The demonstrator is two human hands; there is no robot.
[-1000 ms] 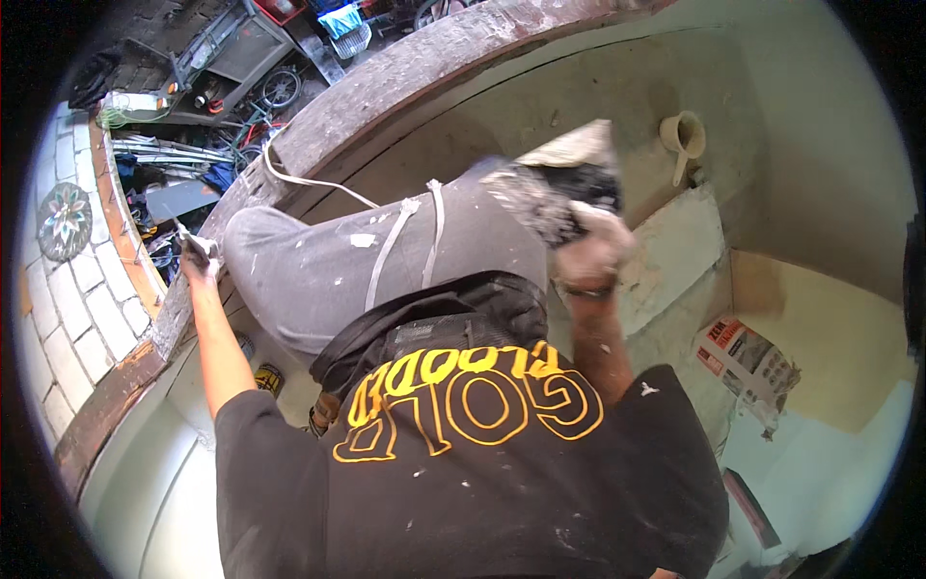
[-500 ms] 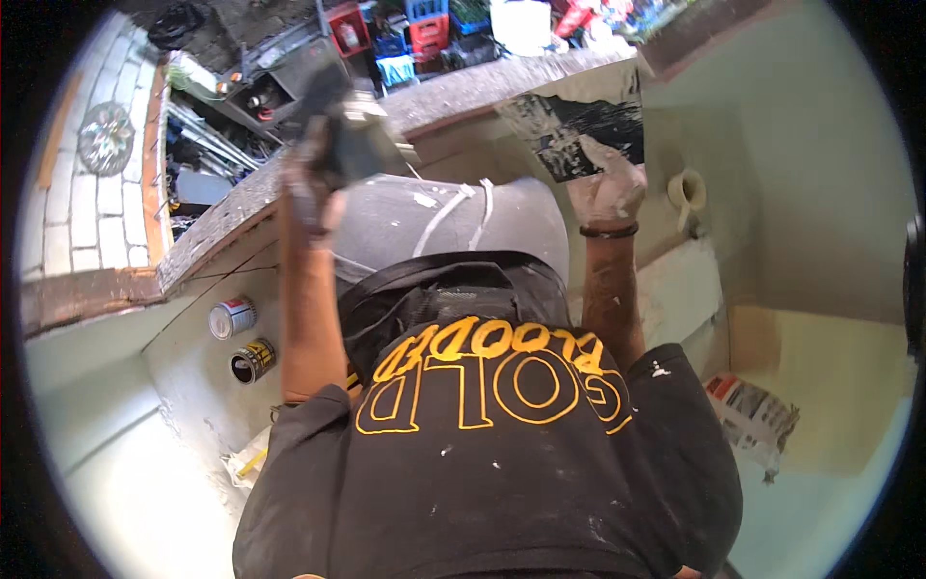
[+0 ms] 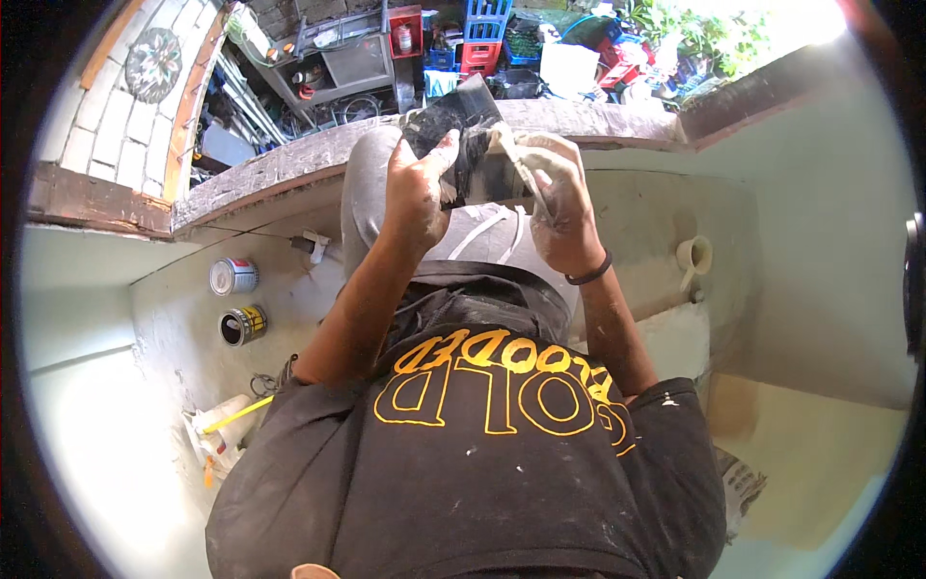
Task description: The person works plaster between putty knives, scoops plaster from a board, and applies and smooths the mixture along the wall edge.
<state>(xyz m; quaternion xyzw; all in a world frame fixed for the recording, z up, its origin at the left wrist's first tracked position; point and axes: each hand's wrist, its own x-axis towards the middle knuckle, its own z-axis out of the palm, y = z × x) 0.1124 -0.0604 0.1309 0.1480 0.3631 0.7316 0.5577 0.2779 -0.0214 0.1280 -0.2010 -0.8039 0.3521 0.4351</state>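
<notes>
My left hand [image 3: 420, 188] is closed on a dark flat scraper [image 3: 436, 125], its thumb lying along the face. Close beside it, my right hand [image 3: 564, 198] grips a thin flat plate [image 3: 526, 174] smeared with pale filler and tilted nearly edge-on. The scraper and the plate overlap in front of my knees, and I cannot tell exactly where they touch. White residue coats the fingers of my right hand, and a dark band circles that wrist.
Beyond a rough ledge [image 3: 280, 179] are stacked crates [image 3: 482, 39], a metal sink unit [image 3: 357, 68] and plants [image 3: 699, 34]. At left are a white can [image 3: 233, 277], a dark open can [image 3: 243, 326] and a cable plug [image 3: 311, 247]. A tape roll [image 3: 694, 255] is at right.
My left hand has come right and my right hand left and slightly down, so the scraper and plate now meet. The plate has turned from face-on to nearly edge-on, and the view has shifted.
</notes>
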